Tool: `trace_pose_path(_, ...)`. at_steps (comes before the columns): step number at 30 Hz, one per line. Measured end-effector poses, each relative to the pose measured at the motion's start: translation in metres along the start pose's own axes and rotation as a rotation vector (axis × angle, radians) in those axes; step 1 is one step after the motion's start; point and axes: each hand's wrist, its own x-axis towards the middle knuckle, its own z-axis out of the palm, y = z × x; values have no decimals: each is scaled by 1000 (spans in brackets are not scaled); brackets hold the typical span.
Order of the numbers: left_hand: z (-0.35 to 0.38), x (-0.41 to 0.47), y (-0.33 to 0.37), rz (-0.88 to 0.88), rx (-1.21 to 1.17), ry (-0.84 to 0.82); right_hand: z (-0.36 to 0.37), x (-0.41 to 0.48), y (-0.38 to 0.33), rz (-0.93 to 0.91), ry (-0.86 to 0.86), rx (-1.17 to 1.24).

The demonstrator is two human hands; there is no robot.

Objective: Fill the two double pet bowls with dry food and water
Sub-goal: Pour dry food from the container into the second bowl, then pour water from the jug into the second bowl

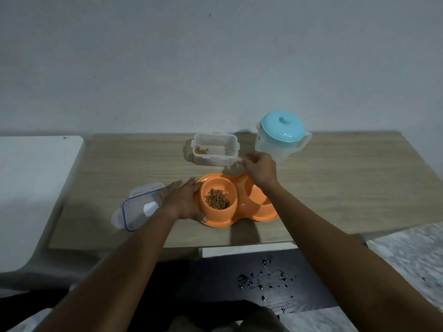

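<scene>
1. Dark floor (239, 279) at the person's feet is nearest; a scatter of small bits (266, 281) lies on it, too small to identify.
2. Wooden table (335, 188) against a pale wall carries everything else.
3. Orange double bowl (239, 212) sits near the table's front edge. Its left well holds kibble (217, 199); the right well looks dry, nothing in it.
4. Clear jug (282, 140) with a teal lid stands at back right; water level cannot be read.
5. Clear container (215, 152) at back centre, open, a few kibble pieces inside.
6. Container lid (136, 209) lies flat left of the bowl.
7. Left hand (183, 202) is spread open, clasping the bowl's left rim.
8. Right hand (260, 167) hovers between container and jug, fingers loosely curled; whether it pinches anything cannot be told.
</scene>
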Motion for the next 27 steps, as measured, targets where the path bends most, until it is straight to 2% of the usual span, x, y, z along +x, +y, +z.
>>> trace_pose_path(2,2,-5,9,-1,-125,3,-18,-14,17,-75,1,-117)
trace_pose_path(5,8,-8,26,-2,-235,75,-45,-26,47,-58,6,-206)
trace_pose_path(8,15,-6,50,-57,-138,135,-65,-32,71,-22,-88,-264)
trace_pose_path(11,19,-3,75,-105,-30,151,-82,-32,80,-24,-153,-212)
trace_pose_path(13,19,2,91,-155,36,130,-96,-29,77,-47,-95,-122)
trace_pose_path(15,19,5,105,-199,86,92,-111,-21,69,-96,42,-59)
trace_pose_path(18,21,11,124,-268,66,61,-134,-2,53,-160,222,10)
trace_pose_path(20,21,15,132,-329,44,63,-148,12,42,-183,258,3)
trace_pose_path(24,17,21,143,-393,48,37,-162,42,32,-193,197,-32)
trace_pose_path(27,21,26,148,-445,18,36,-160,61,28,-123,57,7)
